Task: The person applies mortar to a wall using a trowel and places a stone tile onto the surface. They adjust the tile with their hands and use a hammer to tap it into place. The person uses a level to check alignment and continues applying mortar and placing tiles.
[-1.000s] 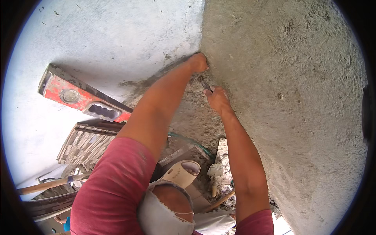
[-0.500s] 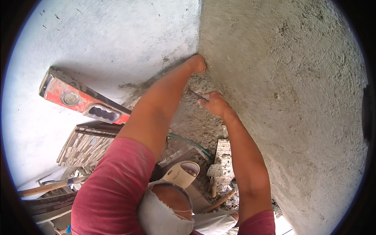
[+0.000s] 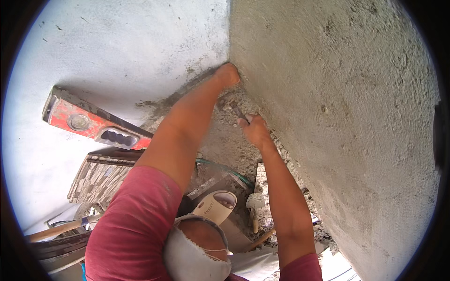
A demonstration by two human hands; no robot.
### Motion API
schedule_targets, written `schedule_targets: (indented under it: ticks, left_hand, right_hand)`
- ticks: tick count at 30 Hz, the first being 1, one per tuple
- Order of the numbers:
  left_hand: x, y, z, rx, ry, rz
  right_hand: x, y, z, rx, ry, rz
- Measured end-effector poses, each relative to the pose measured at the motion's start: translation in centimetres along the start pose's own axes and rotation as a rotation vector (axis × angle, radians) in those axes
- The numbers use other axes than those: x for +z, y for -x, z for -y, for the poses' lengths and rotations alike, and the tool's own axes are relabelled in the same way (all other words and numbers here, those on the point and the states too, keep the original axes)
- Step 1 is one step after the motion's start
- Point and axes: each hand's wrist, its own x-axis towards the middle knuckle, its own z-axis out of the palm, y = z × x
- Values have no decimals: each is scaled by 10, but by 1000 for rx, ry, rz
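Observation:
Deep in the corner, my left hand [image 3: 228,75] is bent down where the pale wall [image 3: 154,42] meets the rough grey plastered wall [image 3: 328,103]. Its fingers are hidden behind the back of the hand. Nearer to me and to the right, my right hand [image 3: 257,130] is closed around a narrow dark hand tool [image 3: 239,112]. The tool slants up and left, toward the rubble under my left hand. Blur hides its far end, so I cannot make out its exact kind. Grey mortar and debris [image 3: 232,140] cover the ground beneath both hands.
A red spirit level [image 3: 96,122] leans at the left above stacked stone-pattern tiles [image 3: 105,175]. A green hose [image 3: 225,168] crosses the ground. Near my knee [image 3: 201,239] are a beige slipper [image 3: 215,207] on a foot, and a mortar-caked trowel [image 3: 255,203]. A wooden handle [image 3: 56,230] lies lower left.
My right hand has shifted slightly left and down, and its tool now points more steeply up toward the corner. My left hand remains in the corner. The whole view has shifted a little.

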Motion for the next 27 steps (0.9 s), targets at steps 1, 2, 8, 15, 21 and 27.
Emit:
schedule_targets:
  ticks: [1,2,8,15,21,27]
  left_hand:
    - [1,-3,2,-12,21,-22]
    - [2,-4,3,-16,38,-21]
    - [-18,24,-22,-424,412,-118]
    - [-50,91,-85,-810,668,-237]
    - [-20,124,-140,-773,677,-177]
    - [7,132,-172,-564,698,-257]
  right_hand:
    - [6,17,-13,-24,-37,23]
    - [19,33,-27,-3,-53,-2]
    - [129,94,-133,213,-143,-158]
    - [119,195,-157,-69,-46,-271]
    - [73,396,-167,59,84,-526]
    - [116,571,-215,592,160,-942]
